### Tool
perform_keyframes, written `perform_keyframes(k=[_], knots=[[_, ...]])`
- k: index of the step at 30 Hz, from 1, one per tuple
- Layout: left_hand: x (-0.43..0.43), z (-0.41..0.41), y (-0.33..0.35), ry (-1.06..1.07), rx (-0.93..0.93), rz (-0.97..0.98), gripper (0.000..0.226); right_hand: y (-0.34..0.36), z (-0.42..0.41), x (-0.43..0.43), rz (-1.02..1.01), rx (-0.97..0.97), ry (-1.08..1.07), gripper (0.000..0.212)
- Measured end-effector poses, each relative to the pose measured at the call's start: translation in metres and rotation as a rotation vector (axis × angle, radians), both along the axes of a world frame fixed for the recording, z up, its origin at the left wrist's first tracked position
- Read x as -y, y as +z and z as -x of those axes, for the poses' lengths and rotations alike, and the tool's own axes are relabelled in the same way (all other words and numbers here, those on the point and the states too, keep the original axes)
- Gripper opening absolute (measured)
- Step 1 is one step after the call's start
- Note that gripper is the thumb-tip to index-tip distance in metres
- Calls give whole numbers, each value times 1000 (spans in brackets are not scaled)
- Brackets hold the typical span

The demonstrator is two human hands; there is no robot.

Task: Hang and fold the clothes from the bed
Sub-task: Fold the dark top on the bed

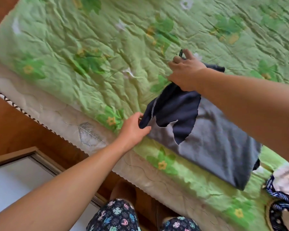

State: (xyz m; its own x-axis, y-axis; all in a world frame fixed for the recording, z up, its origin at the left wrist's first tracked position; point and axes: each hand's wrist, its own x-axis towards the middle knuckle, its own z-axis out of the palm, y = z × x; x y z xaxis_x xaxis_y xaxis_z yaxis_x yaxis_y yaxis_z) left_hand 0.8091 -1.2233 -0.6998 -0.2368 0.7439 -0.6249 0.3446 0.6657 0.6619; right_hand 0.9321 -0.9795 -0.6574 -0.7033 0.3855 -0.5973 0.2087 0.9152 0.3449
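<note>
A dark navy garment hangs lifted over the green floral bedspread. My right hand grips its upper end, with a thin strap of it pinched between the fingertips. My left hand pinches the garment's lower corner near the bed's front edge. Under the navy piece lies a grey garment, spread flat on the bedspread. At the far right sits a small heap of other clothes, among them a striped dark-blue and white piece.
The bed's pale mattress side runs diagonally above a brown wooden floor. A white panel with a wooden frame is at the lower left. My patterned trouser legs stand close to the bed.
</note>
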Motion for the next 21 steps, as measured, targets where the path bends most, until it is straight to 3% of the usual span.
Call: perform_keyframes(k=[4,8,15,21], knots=[[3,-17,15,30,11,-50,31,7,-20,-6,16,0,-24,24],[3,-56,41,-6,25,-126,39,19,-70,-8,24,-150,-60,21],[-2,-192,73,-370,82,-267,47,44,-218,3,30,-372,-155,23],[-2,-311,56,-646,96,-232,43,19,-332,21,4,-309,-312,20]])
